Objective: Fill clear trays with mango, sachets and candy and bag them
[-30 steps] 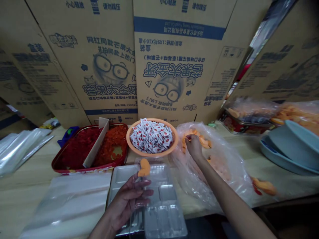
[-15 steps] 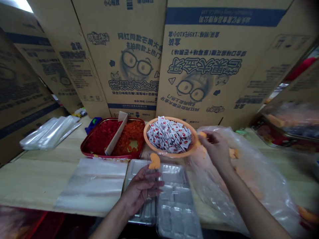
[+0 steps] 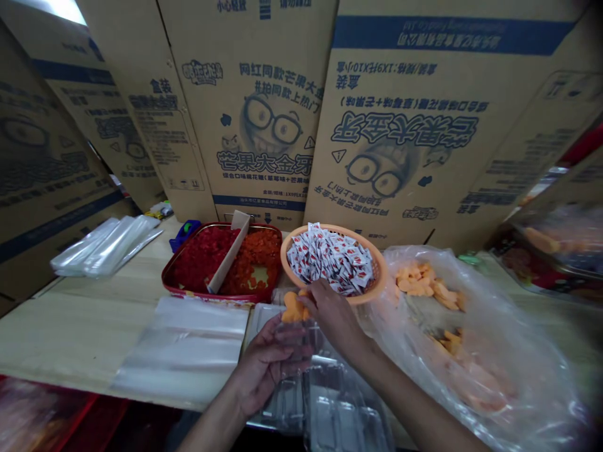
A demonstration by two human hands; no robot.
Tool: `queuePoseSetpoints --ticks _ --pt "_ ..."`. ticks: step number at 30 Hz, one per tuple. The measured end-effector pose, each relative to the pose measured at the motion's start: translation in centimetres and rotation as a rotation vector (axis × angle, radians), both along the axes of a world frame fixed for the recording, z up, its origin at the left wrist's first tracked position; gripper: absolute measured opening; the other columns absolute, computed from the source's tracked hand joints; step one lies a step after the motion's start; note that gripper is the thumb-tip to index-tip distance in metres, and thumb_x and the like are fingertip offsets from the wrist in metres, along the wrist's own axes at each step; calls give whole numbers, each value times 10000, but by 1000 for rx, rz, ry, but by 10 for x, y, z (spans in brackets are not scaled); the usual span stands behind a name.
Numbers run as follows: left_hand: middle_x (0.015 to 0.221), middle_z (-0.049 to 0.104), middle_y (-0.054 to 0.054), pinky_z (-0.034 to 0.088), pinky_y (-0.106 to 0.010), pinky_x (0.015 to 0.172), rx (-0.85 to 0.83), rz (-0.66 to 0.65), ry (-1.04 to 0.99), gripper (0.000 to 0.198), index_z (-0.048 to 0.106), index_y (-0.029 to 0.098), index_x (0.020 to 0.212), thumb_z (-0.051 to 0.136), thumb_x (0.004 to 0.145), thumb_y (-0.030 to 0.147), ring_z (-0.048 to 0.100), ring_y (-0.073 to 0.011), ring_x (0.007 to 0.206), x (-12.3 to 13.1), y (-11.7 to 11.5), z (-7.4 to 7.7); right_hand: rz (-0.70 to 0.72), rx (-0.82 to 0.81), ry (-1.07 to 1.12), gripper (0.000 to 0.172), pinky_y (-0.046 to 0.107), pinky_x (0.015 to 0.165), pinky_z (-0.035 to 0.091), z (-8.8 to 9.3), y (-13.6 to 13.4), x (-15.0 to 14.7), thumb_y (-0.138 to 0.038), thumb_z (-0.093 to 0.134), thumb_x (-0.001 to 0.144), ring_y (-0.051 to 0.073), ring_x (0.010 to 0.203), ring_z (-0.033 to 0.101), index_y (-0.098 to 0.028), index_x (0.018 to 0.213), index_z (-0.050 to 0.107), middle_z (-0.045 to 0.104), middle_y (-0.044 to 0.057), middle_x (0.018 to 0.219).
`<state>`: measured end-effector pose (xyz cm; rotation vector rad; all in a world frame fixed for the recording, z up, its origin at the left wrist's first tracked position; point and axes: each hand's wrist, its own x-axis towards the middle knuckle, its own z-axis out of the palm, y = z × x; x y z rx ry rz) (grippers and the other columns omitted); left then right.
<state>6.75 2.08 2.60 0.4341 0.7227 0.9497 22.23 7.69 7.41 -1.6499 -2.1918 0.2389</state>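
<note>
Orange, probably dried mango pieces [image 3: 293, 307]

Food-packing room with printed cartons [image 3: 254, 75]

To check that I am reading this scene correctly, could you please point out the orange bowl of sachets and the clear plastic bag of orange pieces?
Orange bowl [image 3: 382, 271], head view, on its right rim.
Clear plastic bag [image 3: 499, 333], head view, on bare film right of the pieces.

The wooden table [image 3: 70, 333] holds plastic sleeves [image 3: 106, 248], a red tray [image 3: 166, 275] — an orange basket [image 3: 379, 271], a clear bag [image 3: 490, 370].
</note>
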Motion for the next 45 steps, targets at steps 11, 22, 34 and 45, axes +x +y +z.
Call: queuePoseSetpoints --ticks 11,22,34,45 --pt "1165 581 -126 481 -389 803 21 120 27 599 393 220 1195 593 668 16 603 -273 990 -43 2 -4 -278 -268 -430 170 293 706 429 -20 94 64 -77 530 743 238 890 608 -113 852 655 652 158 921" --pt "1267 502 -116 469 -455 848 87 150 -65 545 376 247 1139 614 700 28 539 -281 1093 -61 12 -6 -311 -157 415 202 250 533 399 -9 88 46 -319 512 753 156 603 569 -149 752 621 639 59 683" --pt "1147 579 -57 442 -510 864 171 208 -132 647 464 270 1148 676 603 -6 530 -292 1088 -51 9 2 106 -440 714 221 224 448 372 -11 25 -71 -374 541 698 111 460 473 -192 575 564 559 -21 529" --pt "1097 603 -71 421 -532 897 148 240 -122 713 423 251 1209 674 599 -20 527 -273 1095 -78 2 2 -295 -31 -296 254 335 707 430 -2 62 12 -266 490 819 263 902 582 -117 986 611 604 164 1001"
